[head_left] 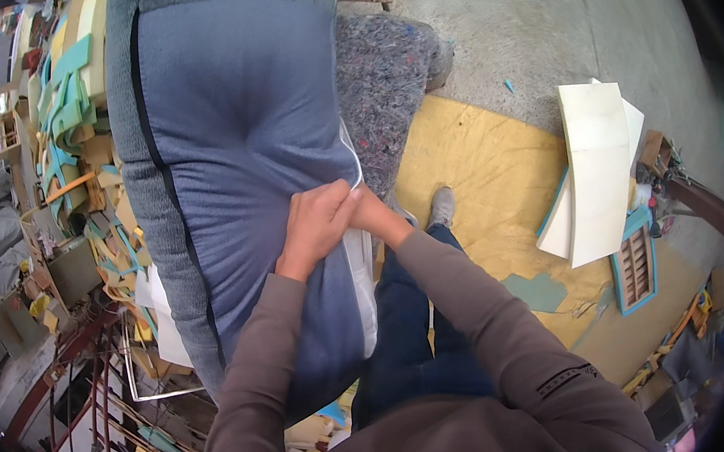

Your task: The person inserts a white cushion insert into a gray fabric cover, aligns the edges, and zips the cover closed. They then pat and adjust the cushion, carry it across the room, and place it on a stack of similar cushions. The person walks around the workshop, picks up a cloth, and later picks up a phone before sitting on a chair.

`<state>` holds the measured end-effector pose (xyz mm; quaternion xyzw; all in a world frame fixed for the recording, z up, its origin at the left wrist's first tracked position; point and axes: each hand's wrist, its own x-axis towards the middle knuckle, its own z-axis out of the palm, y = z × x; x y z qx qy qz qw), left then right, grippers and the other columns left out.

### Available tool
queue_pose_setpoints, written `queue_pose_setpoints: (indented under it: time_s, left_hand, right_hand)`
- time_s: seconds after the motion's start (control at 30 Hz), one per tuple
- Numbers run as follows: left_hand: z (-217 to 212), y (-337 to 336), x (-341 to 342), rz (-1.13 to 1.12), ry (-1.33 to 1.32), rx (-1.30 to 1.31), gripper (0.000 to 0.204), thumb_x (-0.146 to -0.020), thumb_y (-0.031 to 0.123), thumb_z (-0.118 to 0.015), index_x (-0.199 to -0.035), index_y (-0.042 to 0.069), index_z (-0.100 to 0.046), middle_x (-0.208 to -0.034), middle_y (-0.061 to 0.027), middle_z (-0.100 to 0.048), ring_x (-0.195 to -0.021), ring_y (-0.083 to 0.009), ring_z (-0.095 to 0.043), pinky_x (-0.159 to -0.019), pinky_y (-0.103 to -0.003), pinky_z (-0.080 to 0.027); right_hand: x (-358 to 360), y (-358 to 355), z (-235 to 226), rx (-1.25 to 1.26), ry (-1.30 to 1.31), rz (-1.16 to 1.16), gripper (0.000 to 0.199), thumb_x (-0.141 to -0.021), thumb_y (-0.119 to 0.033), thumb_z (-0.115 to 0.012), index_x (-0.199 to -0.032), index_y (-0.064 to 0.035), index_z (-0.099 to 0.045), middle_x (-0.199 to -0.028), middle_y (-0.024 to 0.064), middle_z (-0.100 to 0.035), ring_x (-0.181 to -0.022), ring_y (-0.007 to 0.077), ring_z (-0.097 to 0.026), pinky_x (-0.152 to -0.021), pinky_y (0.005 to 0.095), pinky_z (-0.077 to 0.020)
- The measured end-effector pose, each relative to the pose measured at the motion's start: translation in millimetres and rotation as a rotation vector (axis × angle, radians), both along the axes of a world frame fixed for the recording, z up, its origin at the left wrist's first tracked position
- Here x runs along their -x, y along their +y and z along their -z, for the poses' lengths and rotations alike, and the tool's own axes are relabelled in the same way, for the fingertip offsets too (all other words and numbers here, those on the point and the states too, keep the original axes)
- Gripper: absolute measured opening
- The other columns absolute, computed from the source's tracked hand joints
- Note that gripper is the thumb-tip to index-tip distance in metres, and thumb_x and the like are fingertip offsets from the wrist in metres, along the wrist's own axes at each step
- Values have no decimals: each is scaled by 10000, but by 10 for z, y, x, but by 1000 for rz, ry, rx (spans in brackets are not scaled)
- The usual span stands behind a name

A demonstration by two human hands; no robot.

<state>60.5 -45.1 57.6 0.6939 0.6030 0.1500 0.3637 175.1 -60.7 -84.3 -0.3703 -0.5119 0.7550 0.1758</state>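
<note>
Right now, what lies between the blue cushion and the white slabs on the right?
Head view: a speckled grey cloth beside the blue cushion, then a yellow sheet with a shoe on it, up to the white slabs.

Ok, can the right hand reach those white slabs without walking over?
Probably not: the right hand is at the edge of the blue cushion, and a stretch of yellow sheet lies between it and the white slabs.
</note>
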Motion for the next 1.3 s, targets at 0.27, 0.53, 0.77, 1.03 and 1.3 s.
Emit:
queue_pose_setpoints:
  time_s: [0.27,0.53,0.77,1.03,1.3]
  left_hand:
    - [10,-71,-84,47,101,27,338,-1026,265,-693,-804,37,-577,-758,-166,-663,-737,-421,-675,-630,-532,-490]
    - [233,-73,-8,95,252,9,330,-1013,277,-691,-805,35,-610,-794,-175,-701,-771,-436,-695,-670,-556,-529]
    - [203,-90,11,89,198,-33,345,-1019,259,-699,-785,32,-587,-756,-190,-667,-738,-441,-677,-642,-552,-501]
    - [247,-141,108,95,149,-63,360,-1008,283,-707,-777,37,-584,-756,-178,-672,-732,-434,-673,-639,-548,-504]
    - [222,-151,144,122,116,-94,364,-998,284,-718,-761,44,-580,-728,-157,-667,-722,-414,-678,-635,-542,-509]
  right_hand:
    - [-435,387,-635,550,732,620,537,-1131,-320,-580,-1537,23,-503,-1518,106,-592,-1413,182,-544,-1207,357,-399]
    - [-157,1146,-439,821,666,364,567,-1116,-448,-620,-1456,6,-620,-1445,138,-688,-1241,261,-697,-1097,409,-534]
    - [-835,878,-641,54,-183,464,390,-1069,-300,-612,-1371,-54,-645,-1150,175,-774,-1026,337,-758,-910,453,-589]
    - [-507,1239,-409,-730,-523,187,249,-1016,-266,-623,-1157,-86,-721,-964,250,-747,-954,457,-725,-813,558,-558]
    - [-688,524,-583,-976,-560,-223,51,-883,-153,-691,-855,-112,-682,-735,168,-703,-716,405,-718,-648,538,-557]
